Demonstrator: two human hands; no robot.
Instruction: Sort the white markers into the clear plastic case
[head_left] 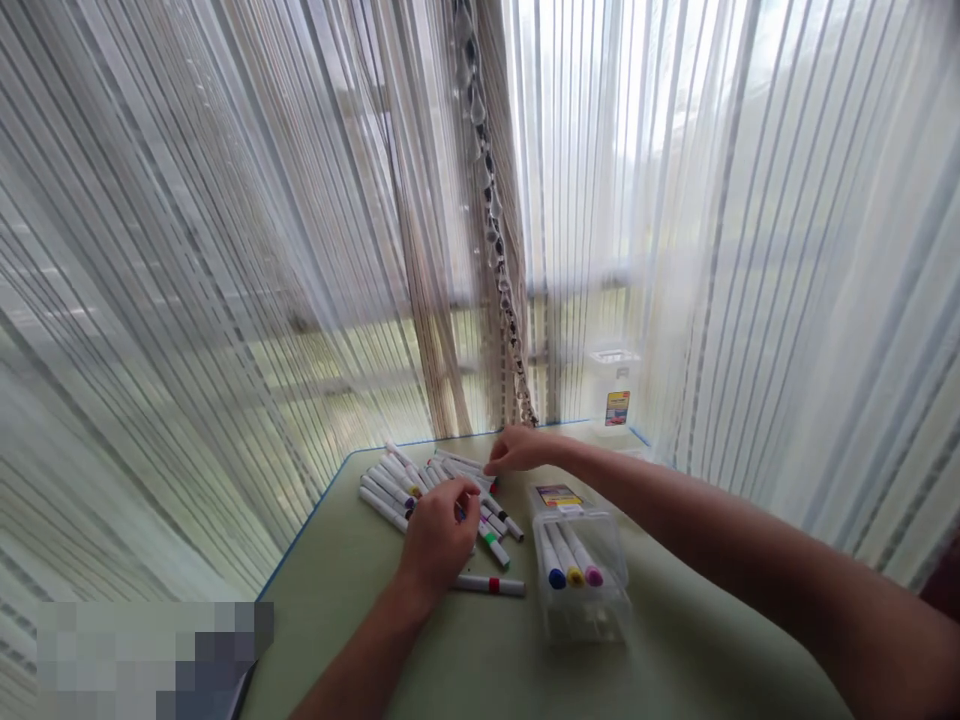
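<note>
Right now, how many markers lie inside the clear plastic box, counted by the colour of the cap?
Blue-capped marker: 1
Yellow-capped marker: 1
Pink-capped marker: 1
Total in the clear plastic box: 3

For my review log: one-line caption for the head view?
Left hand and right hand reach into loose markers on a green table, beside a clear case holding three.

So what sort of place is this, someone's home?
Probably a room in a home, though that's a guess: sheer striped curtains let daylight in on two sides, and a green table holds loose markers and a clear plastic box.
</note>
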